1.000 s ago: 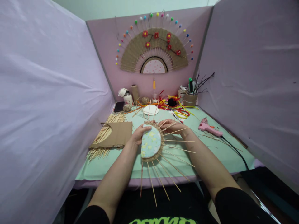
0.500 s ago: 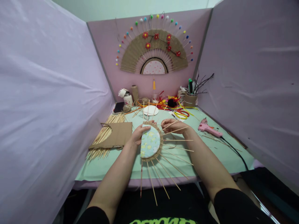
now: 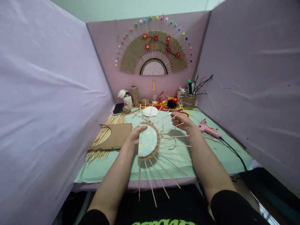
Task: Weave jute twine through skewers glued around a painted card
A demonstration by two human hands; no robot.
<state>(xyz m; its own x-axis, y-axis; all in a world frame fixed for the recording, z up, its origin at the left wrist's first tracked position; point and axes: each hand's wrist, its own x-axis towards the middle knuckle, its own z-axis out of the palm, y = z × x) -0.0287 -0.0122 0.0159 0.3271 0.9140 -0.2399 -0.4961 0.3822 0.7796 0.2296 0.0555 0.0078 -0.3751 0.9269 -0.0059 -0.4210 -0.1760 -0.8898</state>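
Note:
My left hand (image 3: 137, 132) grips the straight edge of a half-round fan frame (image 3: 148, 140), its thumb on the blue-and-yellow floral face. A woven twine band (image 3: 158, 139) borders the curved side, and thin bamboo sticks (image 3: 175, 145) radiate from it. To the upper right, my right hand (image 3: 181, 120) is closed in a pinch on twine, behind the stick tips; the fingers hide the held end. A loose loop of twine (image 3: 175, 143) hangs below the sticks, over the table.
Cut cardboard (image 3: 120, 134) lies on a bundle of bamboo sticks (image 3: 93, 153) at left. A pink glue gun (image 3: 208, 129) rests at right with its cord. Behind are a white disc (image 3: 150, 111), coloured pipe cleaners (image 3: 161, 104) and a jar (image 3: 127, 100). A finished fan (image 3: 131, 56) hangs on the back panel.
My right hand has moved away from the woven band, up and to the right. More of the loose twine loop shows. The frame stays in my left hand, shifted slightly left in view.

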